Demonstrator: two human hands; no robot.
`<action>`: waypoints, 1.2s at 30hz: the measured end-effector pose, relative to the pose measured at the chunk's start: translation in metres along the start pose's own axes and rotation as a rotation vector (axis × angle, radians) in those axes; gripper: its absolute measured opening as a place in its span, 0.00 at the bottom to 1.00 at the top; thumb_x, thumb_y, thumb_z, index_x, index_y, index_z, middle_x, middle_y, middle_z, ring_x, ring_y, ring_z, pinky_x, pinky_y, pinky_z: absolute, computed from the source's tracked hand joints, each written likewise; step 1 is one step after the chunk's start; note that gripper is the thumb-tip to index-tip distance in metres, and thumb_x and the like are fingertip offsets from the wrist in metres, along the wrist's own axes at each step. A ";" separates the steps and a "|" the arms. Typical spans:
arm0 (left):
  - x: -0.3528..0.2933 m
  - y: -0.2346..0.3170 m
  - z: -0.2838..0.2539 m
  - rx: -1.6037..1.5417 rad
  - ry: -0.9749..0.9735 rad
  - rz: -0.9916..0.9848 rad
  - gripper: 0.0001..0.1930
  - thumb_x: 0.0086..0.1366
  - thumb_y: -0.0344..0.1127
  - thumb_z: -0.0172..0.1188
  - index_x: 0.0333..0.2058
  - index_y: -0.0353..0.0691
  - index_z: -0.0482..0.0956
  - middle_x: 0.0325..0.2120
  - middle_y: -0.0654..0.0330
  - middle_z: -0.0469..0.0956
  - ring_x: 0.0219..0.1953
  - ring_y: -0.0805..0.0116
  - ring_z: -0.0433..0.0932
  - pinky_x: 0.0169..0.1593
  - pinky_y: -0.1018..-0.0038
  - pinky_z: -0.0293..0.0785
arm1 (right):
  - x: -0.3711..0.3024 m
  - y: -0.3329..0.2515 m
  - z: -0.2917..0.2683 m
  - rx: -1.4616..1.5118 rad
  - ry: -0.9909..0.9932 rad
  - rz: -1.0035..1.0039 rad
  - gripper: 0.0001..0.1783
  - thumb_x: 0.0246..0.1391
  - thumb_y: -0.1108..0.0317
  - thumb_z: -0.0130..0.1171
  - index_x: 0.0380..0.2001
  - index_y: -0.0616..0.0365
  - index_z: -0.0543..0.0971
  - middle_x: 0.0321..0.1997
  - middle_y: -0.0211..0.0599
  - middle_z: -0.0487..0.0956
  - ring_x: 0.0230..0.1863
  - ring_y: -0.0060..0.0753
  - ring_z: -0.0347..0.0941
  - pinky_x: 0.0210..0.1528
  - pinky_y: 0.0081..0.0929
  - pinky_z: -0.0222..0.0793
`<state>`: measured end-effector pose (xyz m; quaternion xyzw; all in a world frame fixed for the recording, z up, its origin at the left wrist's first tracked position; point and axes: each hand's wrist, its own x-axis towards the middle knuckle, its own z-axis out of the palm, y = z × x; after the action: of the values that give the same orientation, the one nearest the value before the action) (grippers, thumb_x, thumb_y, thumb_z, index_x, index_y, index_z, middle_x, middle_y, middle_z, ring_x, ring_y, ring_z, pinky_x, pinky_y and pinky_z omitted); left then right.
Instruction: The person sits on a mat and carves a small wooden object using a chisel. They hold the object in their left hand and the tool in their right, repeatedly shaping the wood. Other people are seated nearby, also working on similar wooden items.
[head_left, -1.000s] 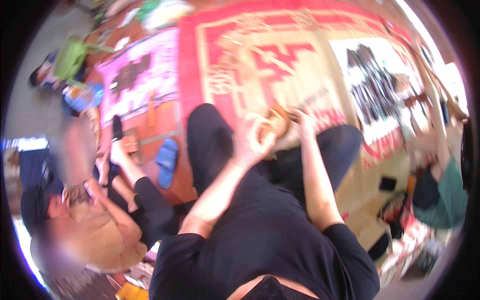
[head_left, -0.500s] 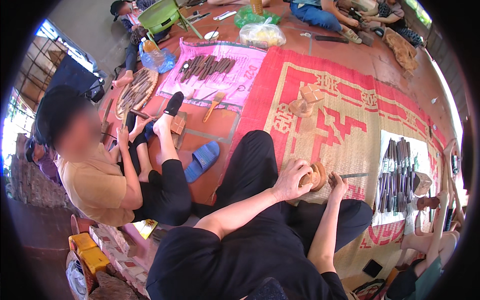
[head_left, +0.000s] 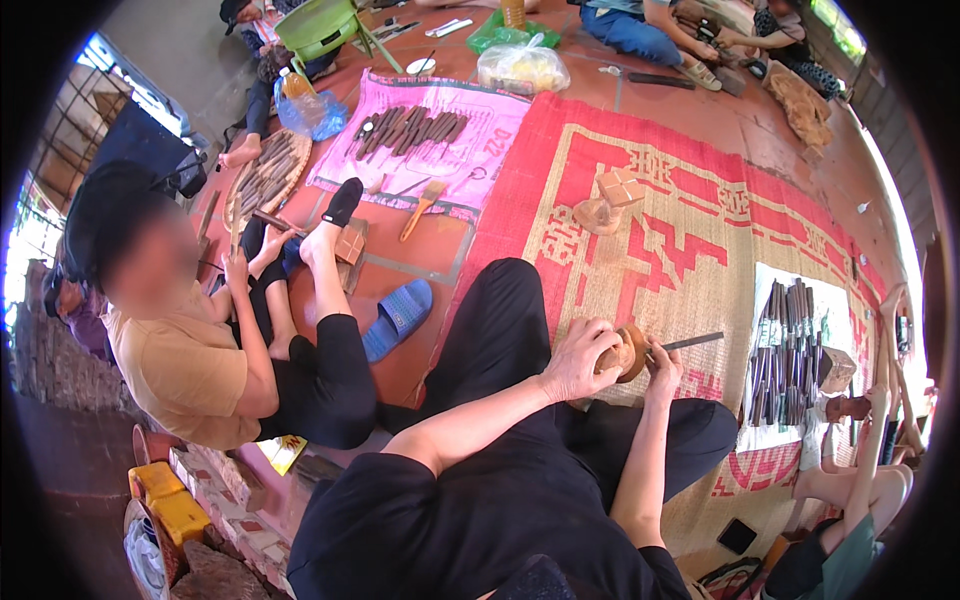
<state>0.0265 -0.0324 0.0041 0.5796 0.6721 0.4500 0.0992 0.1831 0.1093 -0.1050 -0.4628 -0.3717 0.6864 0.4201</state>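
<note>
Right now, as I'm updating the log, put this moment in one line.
left hand: holding round wooden piece | right hand: holding dark slim tool | ahead: wooden block on patterned mat

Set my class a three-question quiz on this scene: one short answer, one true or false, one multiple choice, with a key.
1. Short answer: which hand holds the dark tool, and which holds the wood piece?
2. True or false: the blue slipper lies on the tiles beside the mat.
3. Multiple choice: what colour is the sheet to the left of the mat?
A. White
B. Pink
C. Green

Key:
1. The right hand holds the tool; the left hand holds the wood piece.
2. True.
3. B.
</note>
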 end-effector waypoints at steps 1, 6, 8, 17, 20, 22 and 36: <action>0.002 0.001 0.000 -0.005 -0.002 -0.001 0.17 0.47 0.37 0.64 0.37 0.42 0.74 0.39 0.58 0.69 0.45 0.53 0.69 0.48 0.61 0.70 | 0.002 0.008 -0.001 -0.005 -0.033 0.009 0.04 0.50 0.73 0.61 0.31 0.58 0.78 0.29 0.26 0.77 0.31 0.19 0.74 0.34 0.19 0.70; 0.002 0.004 0.000 0.016 -0.012 0.029 0.17 0.47 0.37 0.64 0.37 0.42 0.74 0.39 0.58 0.69 0.44 0.53 0.68 0.48 0.60 0.69 | 0.005 0.012 -0.006 -0.015 0.027 -0.030 0.04 0.50 0.74 0.60 0.32 0.59 0.78 0.29 0.29 0.77 0.31 0.21 0.74 0.34 0.19 0.70; 0.003 0.007 0.000 0.011 -0.026 0.035 0.17 0.47 0.37 0.64 0.37 0.41 0.74 0.39 0.58 0.69 0.44 0.53 0.68 0.48 0.60 0.69 | 0.012 0.013 -0.014 -0.017 0.110 -0.013 0.06 0.49 0.74 0.59 0.33 0.61 0.78 0.32 0.34 0.79 0.34 0.25 0.77 0.34 0.20 0.73; 0.003 0.006 0.002 0.012 -0.017 0.051 0.19 0.46 0.37 0.65 0.38 0.42 0.73 0.39 0.58 0.69 0.45 0.53 0.67 0.50 0.60 0.68 | 0.000 0.010 0.002 -0.020 -0.035 0.028 0.06 0.47 0.73 0.63 0.31 0.59 0.79 0.25 0.22 0.75 0.24 0.14 0.66 0.27 0.11 0.58; 0.004 0.010 0.003 0.025 -0.016 0.072 0.19 0.46 0.36 0.65 0.38 0.41 0.73 0.40 0.57 0.69 0.44 0.53 0.67 0.49 0.60 0.68 | 0.010 0.018 -0.011 0.005 0.083 0.022 0.07 0.47 0.73 0.63 0.32 0.60 0.79 0.27 0.25 0.76 0.28 0.17 0.72 0.31 0.14 0.66; 0.001 0.007 0.003 0.006 -0.023 0.057 0.19 0.46 0.36 0.66 0.38 0.41 0.73 0.40 0.57 0.68 0.44 0.52 0.67 0.49 0.60 0.68 | 0.011 0.015 -0.012 0.013 0.128 0.018 0.08 0.47 0.73 0.62 0.33 0.61 0.79 0.29 0.28 0.77 0.31 0.20 0.74 0.35 0.17 0.70; 0.002 0.008 0.001 -0.005 -0.024 0.083 0.19 0.46 0.36 0.65 0.38 0.42 0.73 0.40 0.57 0.68 0.44 0.52 0.67 0.49 0.60 0.68 | 0.017 0.019 -0.017 0.046 0.170 -0.025 0.07 0.46 0.74 0.64 0.31 0.59 0.79 0.28 0.25 0.77 0.28 0.17 0.70 0.31 0.14 0.64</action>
<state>0.0322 -0.0311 0.0106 0.6120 0.6452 0.4484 0.0903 0.1912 0.1205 -0.1326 -0.5049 -0.3247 0.6476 0.4693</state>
